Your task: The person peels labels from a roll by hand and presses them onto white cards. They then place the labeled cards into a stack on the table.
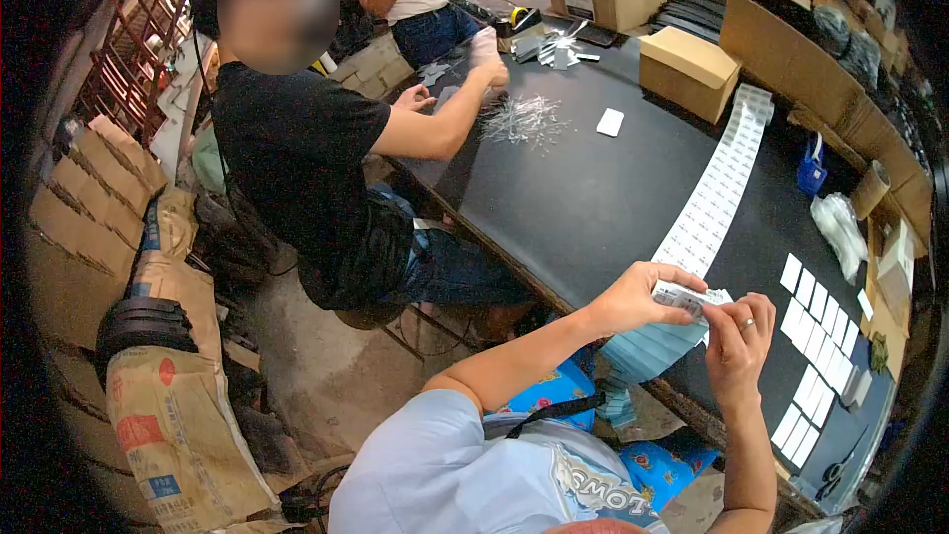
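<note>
My left hand [641, 299] is closed around a small white printed stack of cards [682, 299], thumb below and fingers above. My right hand [736, 341], with a ring on one finger, pinches the right end of this stack; its fingertips hide that corner. Just behind my hands, a long strip of printed labels [714, 193] runs down the dark table [573, 198]. Its pale blue backing [652, 348] drapes over the near edge under my hands. To the right, several white cards [813, 336] lie in rows.
Scissors [838, 475] lie at the near right. A blue tape dispenser [812, 168], a plastic bag [838, 235] and a cardboard box [689, 74] line the right and back. At the left, a co-worker [297, 158] handles pieces beside a pile of clear strips [524, 123].
</note>
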A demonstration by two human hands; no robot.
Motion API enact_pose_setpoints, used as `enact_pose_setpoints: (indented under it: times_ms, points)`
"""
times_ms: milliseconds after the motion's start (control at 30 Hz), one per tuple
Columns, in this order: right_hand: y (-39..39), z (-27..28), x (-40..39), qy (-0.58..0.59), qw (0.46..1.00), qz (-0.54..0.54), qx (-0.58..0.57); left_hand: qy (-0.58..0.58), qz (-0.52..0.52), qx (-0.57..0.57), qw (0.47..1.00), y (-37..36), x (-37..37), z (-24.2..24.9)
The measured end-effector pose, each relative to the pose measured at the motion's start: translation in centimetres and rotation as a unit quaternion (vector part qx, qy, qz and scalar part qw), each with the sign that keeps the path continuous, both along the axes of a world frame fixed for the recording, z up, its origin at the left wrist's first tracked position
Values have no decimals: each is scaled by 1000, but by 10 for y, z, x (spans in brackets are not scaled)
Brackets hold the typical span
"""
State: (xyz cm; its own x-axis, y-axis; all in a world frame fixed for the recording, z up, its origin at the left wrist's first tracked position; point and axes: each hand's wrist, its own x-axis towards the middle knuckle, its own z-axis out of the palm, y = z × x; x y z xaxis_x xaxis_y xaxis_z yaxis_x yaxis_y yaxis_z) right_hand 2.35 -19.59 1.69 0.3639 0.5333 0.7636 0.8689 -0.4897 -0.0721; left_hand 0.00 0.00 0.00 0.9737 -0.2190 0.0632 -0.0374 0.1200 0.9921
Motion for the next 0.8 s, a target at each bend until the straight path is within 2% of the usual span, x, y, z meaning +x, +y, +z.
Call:
enact_pose_setpoints:
  times_ms: [367, 800]
  points:
    - [4, 6, -4, 73, 997, -16, 25, -23, 16, 0, 1000, -1, 0, -2]
    - [3, 2, -2, 39, 999, -12, 20, 3, 8, -13, 1000, 0, 0, -1]
